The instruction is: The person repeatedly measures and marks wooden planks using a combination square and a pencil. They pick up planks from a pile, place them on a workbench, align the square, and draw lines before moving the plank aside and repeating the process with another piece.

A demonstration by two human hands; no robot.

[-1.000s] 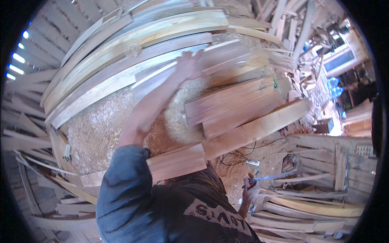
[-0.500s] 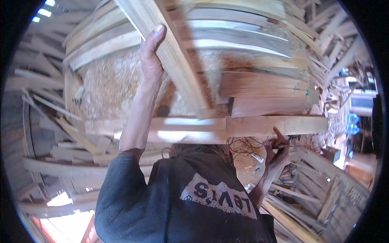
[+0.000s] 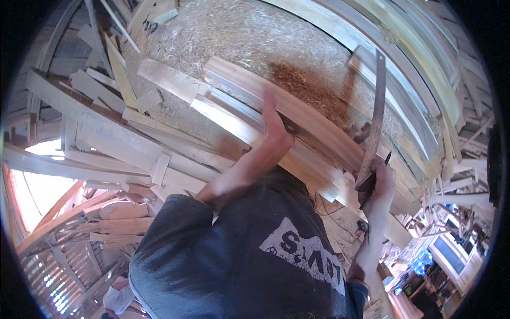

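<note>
A long planed wooden plank lies slantwise in front of me, its far-left end raised toward the sawdust. My left hand is closed on its near side, thumb up against the plank; the other fingers are mostly hidden. In my right hand, at the plank's right end, is a try square with a long metal blade pointing away from me. A dark pen or pencil sticks out of the same hand. The square's blade passes close to the plank's end; whether they touch I cannot tell.
Pale boards lie beneath and beside the plank. Sawdust covers the surface beyond, with a reddish shavings heap. Long boards are stacked at the upper right. Offcuts crowd the left. Another person is at the lower left.
The plank has swung down from a steep angle to a lower slant, my left hand with it. My right hand has come up to its end, now with the try square showing. The view has turned.
</note>
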